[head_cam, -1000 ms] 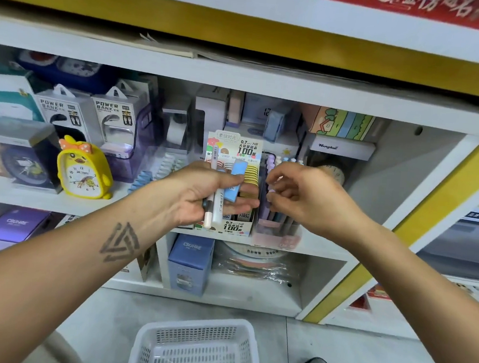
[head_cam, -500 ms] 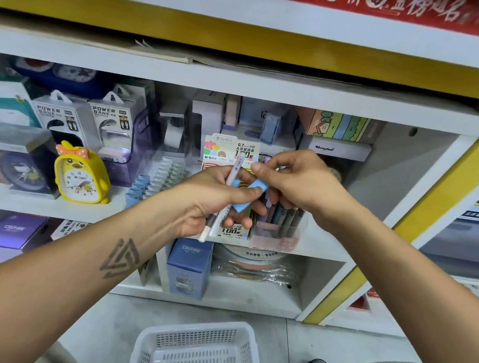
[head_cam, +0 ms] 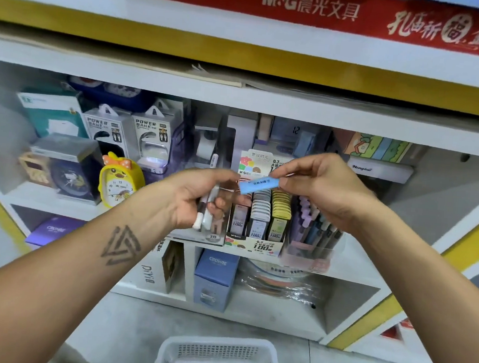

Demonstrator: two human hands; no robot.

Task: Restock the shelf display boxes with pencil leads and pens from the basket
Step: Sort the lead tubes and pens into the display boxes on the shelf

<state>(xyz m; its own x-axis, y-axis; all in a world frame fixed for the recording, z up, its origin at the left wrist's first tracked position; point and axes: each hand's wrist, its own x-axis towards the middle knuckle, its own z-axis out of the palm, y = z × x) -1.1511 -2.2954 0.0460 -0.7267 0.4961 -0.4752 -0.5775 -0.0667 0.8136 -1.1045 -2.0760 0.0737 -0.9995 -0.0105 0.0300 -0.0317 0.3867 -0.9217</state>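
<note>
My right hand (head_cam: 322,185) pinches a light blue pencil-lead case (head_cam: 257,184) by its right end, level above the lead display box (head_cam: 256,240). That box stands on the middle shelf and holds rows of grey, white and yellow lead cases. My left hand (head_cam: 202,195) grips white pens (head_cam: 207,204) upright, just left of the box. A clear holder of pastel pens (head_cam: 312,231) stands to the right of the lead box. The white basket (head_cam: 218,359) sits on the floor below.
On the same shelf to the left stand a yellow duck clock (head_cam: 118,183), power bank boxes (head_cam: 149,136) and a boxed clock (head_cam: 66,166). Blue and purple boxes (head_cam: 214,277) fill the lower shelf. Above runs a yellow and red shelf edge (head_cam: 301,59).
My right hand has taken the blue lead case out of my left hand and drawn it to the right. My left hand keeps the pens. The view has shifted closer.
</note>
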